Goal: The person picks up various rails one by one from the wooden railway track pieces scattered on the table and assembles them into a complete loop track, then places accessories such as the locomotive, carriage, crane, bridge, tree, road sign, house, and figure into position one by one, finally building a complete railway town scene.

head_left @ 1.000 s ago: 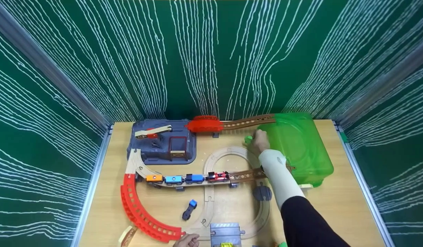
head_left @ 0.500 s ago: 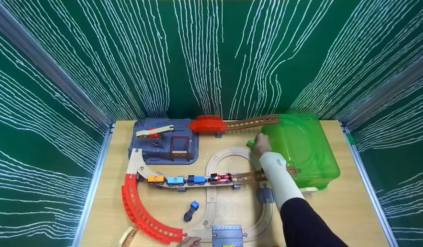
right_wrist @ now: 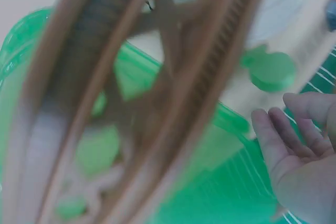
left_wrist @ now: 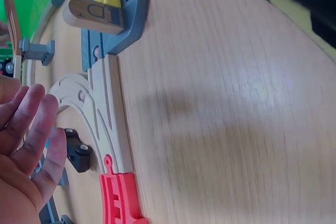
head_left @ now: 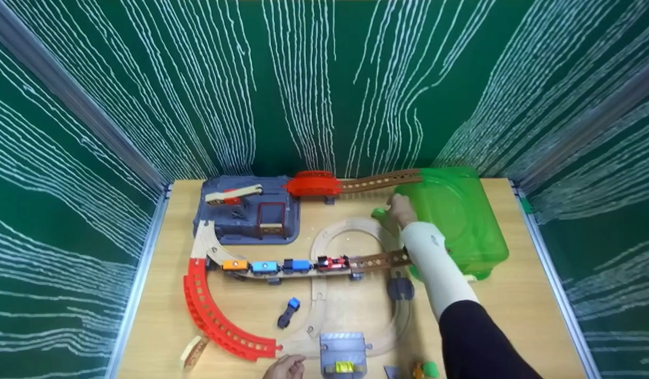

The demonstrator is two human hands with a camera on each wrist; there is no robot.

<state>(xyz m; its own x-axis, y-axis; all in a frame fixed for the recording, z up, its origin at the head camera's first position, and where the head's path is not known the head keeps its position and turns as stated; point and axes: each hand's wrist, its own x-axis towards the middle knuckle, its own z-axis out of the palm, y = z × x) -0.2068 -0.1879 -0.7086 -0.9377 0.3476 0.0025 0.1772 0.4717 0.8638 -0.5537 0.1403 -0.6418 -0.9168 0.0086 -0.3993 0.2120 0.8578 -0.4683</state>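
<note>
At the left side of a green translucent tub (head_left: 459, 221), my right hand (head_left: 402, 211) is held beside a small green piece (head_left: 378, 212). The right wrist view shows its fingers loosely bent with nothing between them, a gap away from the green piece. A brown track (right_wrist: 142, 98) crosses close in front of that camera, blurred. My left hand (left_wrist: 31, 150) hovers with relaxed fingers near the wooden track (left_wrist: 107, 114) and the red curved track (left_wrist: 121, 198). It holds nothing. Beyond its fingertips lies a small black-and-blue car (left_wrist: 79, 150).
A train (head_left: 287, 265) with orange and blue wagons and a red engine stands on the middle track. A grey base (head_left: 251, 210) with a crane is at the back left, joined to a red bridge (head_left: 314, 184). A grey crossing piece (head_left: 343, 345) lies near the front.
The whole head view shifts slightly as the head moves. My right hand stays beside the green piece, and the left hand remains near the front track.
</note>
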